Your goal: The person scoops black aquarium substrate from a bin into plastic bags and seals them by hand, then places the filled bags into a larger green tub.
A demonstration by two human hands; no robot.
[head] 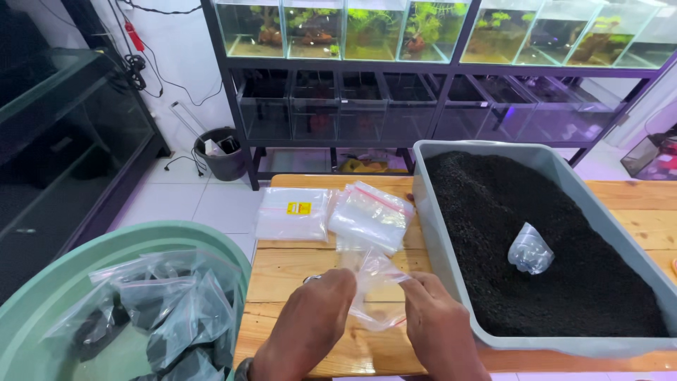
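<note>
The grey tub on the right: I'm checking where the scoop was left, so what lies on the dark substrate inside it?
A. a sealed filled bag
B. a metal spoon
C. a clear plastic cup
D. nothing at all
C. A crumpled clear plastic cup lies on the black substrate in the grey tub, apart from both hands, which hold an empty clear zip bag over the wooden table.

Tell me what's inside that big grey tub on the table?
The grey tub is filled with black granular substrate. A small clear plastic cup lies on top, partly sunk in. Whatever lies beneath the surface is covered.
</note>
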